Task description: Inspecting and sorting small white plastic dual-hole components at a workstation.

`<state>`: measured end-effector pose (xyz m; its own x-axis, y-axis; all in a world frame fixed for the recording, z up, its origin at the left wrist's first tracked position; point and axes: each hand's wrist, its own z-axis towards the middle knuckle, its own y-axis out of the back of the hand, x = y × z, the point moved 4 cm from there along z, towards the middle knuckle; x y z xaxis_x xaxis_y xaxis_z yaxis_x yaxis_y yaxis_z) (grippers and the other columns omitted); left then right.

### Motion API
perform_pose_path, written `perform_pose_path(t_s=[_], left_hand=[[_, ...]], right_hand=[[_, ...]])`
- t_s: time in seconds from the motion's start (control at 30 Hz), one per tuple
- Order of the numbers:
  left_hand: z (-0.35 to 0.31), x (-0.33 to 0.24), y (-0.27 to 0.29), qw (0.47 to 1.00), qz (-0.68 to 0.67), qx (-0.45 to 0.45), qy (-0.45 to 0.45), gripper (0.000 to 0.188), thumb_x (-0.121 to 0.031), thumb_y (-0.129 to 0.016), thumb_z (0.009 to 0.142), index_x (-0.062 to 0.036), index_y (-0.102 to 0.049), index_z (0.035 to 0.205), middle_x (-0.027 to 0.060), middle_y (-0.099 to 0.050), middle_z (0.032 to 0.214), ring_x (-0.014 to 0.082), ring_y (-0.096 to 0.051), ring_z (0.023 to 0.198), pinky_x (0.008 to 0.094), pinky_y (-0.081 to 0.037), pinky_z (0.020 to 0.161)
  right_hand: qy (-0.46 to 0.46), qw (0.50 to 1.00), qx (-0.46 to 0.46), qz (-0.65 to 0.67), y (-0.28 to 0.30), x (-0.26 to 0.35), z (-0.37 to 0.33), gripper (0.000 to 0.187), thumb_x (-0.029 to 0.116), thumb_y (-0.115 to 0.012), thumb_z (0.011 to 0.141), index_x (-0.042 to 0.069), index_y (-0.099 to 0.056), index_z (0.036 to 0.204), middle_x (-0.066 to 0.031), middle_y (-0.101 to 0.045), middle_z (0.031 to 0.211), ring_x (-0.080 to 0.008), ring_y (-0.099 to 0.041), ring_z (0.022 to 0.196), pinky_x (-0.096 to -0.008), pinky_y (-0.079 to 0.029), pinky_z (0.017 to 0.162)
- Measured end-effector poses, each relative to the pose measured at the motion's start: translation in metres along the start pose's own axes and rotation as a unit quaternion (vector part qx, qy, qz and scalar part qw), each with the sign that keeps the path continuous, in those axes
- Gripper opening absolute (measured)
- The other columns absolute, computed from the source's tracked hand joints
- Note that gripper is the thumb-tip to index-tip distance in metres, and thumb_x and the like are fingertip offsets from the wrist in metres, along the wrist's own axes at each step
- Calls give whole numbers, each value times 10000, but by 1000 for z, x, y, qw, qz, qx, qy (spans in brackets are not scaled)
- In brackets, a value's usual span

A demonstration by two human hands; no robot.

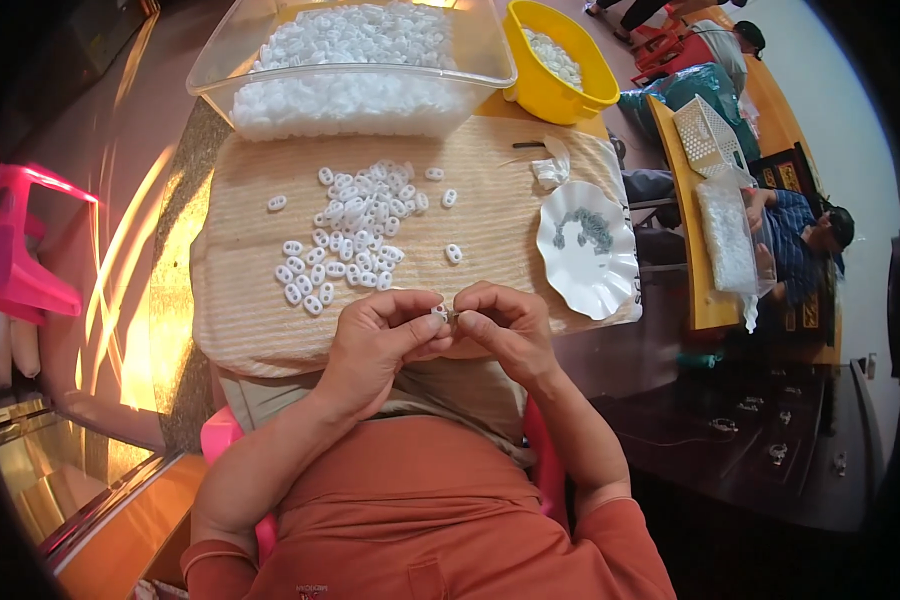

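Close to the table's near edge, my left hand (pixel 395 330) pinches a small white oval plastic piece (pixel 440 312) with two holes, like a cord lock part. The fingertips of my right hand (pixel 500 325) meet it from the other side, closed on something tiny that I cannot make out. Beyond my hands, a loose heap of the same white two-hole pieces (pixel 355 215) lies on the striped cloth (pixel 260 200). To the right, a white scalloped plate (pixel 590 285) holds a cluster of small grey parts (pixel 585 230), perhaps springs.
At the far edge stands a clear plastic bin (pixel 350 100) full of white pieces. Beside it is a yellow basin (pixel 570 100) with more small parts. Crumpled white plastic (pixel 550 170) lies above the plate. A pink stool (pixel 30 245) stands left; another person (pixel 810 240) sits at a table right.
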<state>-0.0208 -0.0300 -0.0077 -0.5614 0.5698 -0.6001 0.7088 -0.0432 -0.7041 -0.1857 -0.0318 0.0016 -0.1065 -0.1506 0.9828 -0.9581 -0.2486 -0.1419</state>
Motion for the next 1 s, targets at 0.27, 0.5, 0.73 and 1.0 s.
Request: perform_pose_path(t_s=[0.27, 0.5, 0.73, 1.0], left_hand=[[3, 3, 1, 1000, 10, -2, 2, 182, 8, -598, 867, 10, -605, 1049, 112, -660, 939, 162, -659, 808, 284, -576, 742], [3, 3, 3, 1000, 1, -9, 18, 197, 14, -595, 868, 10, -598, 1064, 114, -656, 937, 165, -658, 827, 280, -575, 756], [2, 4, 3, 1000, -2, -7, 24, 202, 15, -596, 867, 19, -592, 1069, 118, -652, 947, 167, -657, 831, 278, -573, 760], [2, 6, 3, 1000, 11, -11, 25, 206, 17, -603, 863, 22, -594, 1069, 118, -651, 948, 164, -656, 833, 272, -572, 760]], right_hand=[[12, 1000, 2, -22, -1, -1, 3, 78, -7, -591, 880, -58, -606, 937, -92, -600, 943, -131, -571, 855, -246, -470, 762], [28, 999, 7, -34, -2, -1, 5, 74, -8, -601, 873, -58, -611, 926, -96, -605, 939, -131, -566, 853, -242, -461, 760], [31, 997, 13, -65, -2, 0, 4, 70, -11, -598, 874, -58, -615, 923, -94, -605, 933, -128, -569, 848, -236, -460, 752], [33, 997, -3, -70, -2, -3, 2, 65, 0, -602, 877, -52, -617, 914, -85, -610, 912, -121, -567, 834, -232, -460, 744]])
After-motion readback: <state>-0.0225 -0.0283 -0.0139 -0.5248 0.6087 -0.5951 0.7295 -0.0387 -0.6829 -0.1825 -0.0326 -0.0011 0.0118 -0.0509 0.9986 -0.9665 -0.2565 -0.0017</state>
